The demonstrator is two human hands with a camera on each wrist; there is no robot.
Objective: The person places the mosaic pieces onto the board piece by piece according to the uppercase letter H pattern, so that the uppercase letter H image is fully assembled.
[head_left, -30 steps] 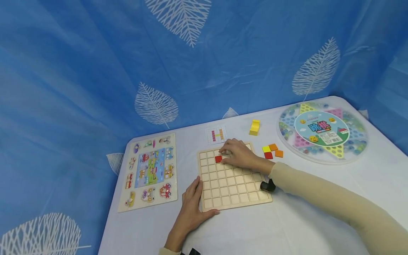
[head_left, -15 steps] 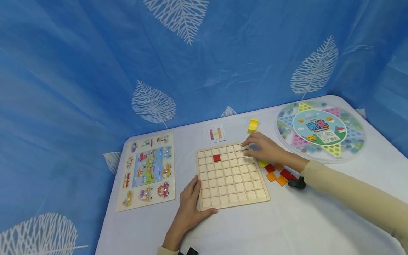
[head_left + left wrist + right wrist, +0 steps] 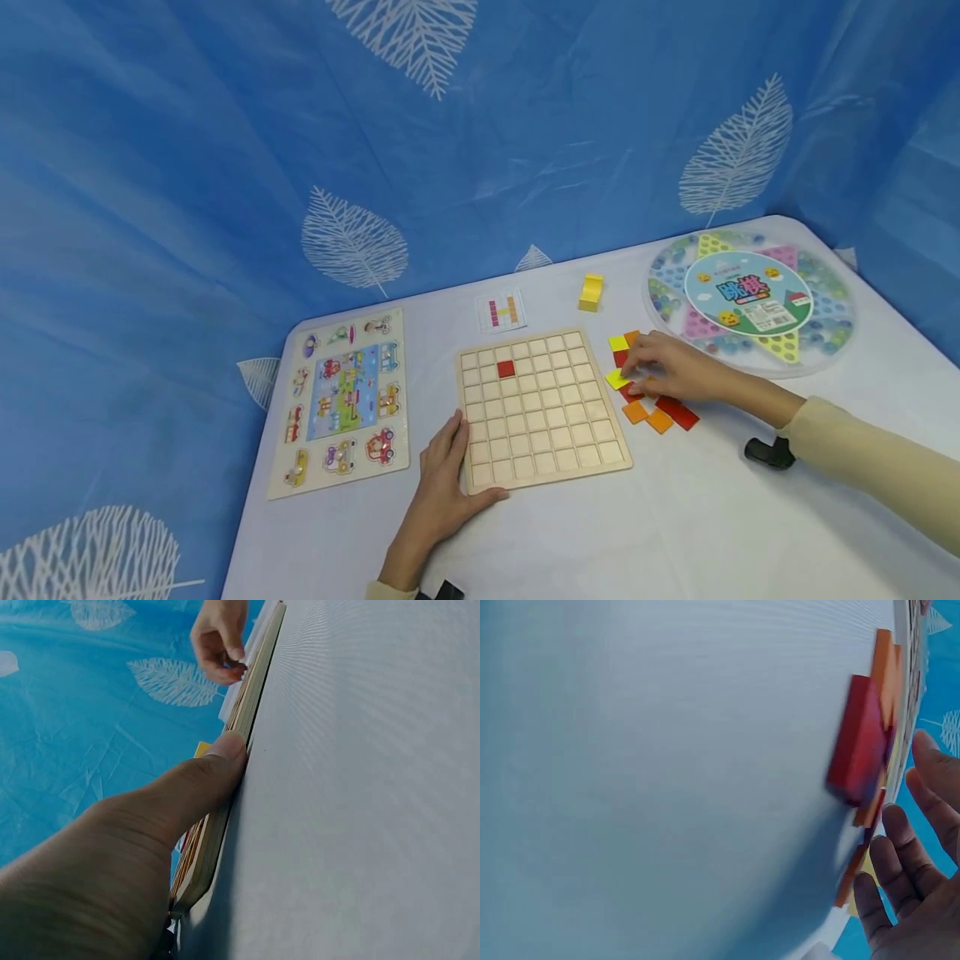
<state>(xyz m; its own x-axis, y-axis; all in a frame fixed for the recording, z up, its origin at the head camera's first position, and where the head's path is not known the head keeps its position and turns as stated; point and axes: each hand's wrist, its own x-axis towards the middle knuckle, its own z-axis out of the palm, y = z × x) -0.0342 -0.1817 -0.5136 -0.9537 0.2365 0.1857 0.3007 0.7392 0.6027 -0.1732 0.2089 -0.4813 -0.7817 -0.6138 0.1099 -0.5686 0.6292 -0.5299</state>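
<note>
A wooden grid board point(image 3: 540, 417) lies on the table with one red square tile point(image 3: 506, 368) in an upper-left cell. My left hand point(image 3: 444, 475) rests at the board's near-left corner, fingers straight along its left side. In the left wrist view, the thumb point(image 3: 191, 780) presses the board's edge. My right hand point(image 3: 678, 368) is over the loose tiles right of the board, its fingertips near a yellow tile point(image 3: 617, 380) and a red one point(image 3: 632, 394). In the right wrist view, its fingers point(image 3: 904, 832) are spread, with nothing visibly gripped.
Orange tiles point(image 3: 660, 421) and a longer red piece point(image 3: 678, 412) lie near the right hand. A pattern card point(image 3: 501, 310) and a yellow block point(image 3: 590, 293) are behind the board. A vehicle puzzle point(image 3: 341, 404) lies left; a round Chinese checkers set point(image 3: 750, 302) lies right.
My right hand has moved right, from beside the red tile on the board to the loose tiles, uncovering the grid. The left hand has stayed at the board's corner.
</note>
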